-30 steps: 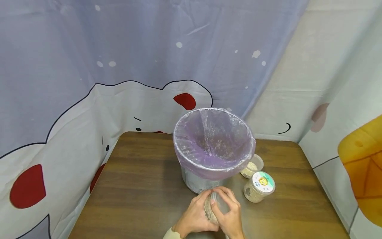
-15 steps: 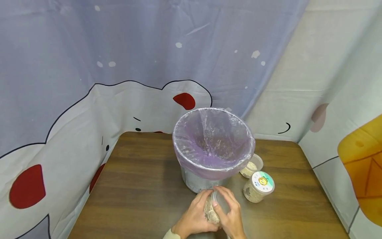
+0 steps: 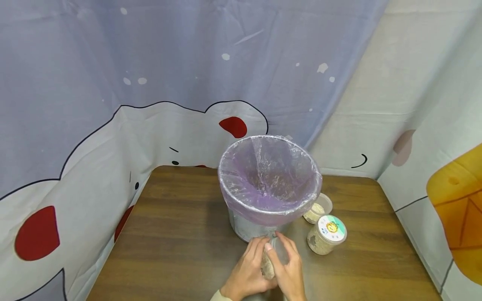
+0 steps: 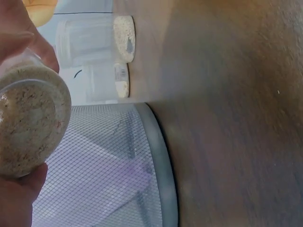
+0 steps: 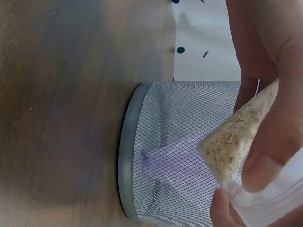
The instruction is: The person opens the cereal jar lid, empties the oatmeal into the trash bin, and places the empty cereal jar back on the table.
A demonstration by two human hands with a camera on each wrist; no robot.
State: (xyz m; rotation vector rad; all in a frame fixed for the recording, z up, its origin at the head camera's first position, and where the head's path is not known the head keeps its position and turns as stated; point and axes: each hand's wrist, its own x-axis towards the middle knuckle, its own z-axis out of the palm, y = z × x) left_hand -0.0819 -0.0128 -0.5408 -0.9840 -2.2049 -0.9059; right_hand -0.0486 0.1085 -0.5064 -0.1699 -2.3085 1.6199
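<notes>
The left hand is closed round the body of a jar, with the fingers along the far side. A pale sleeve shows at the wrist. The right hand is partly closed and grips the jar's clear end between thumb and fingers. The jar is tilted, raised above the table and located in front of the bin; it contains pale flakes.

To the right stands the lidded jar, upright, with a white and green lid. The bin has a wire-mesh wall and a purple liner folded over its rim. Beyond the lidded jar, a third jar with pale contents is partly hidden by the bin. A printed curtain hangs behind the table.
</notes>
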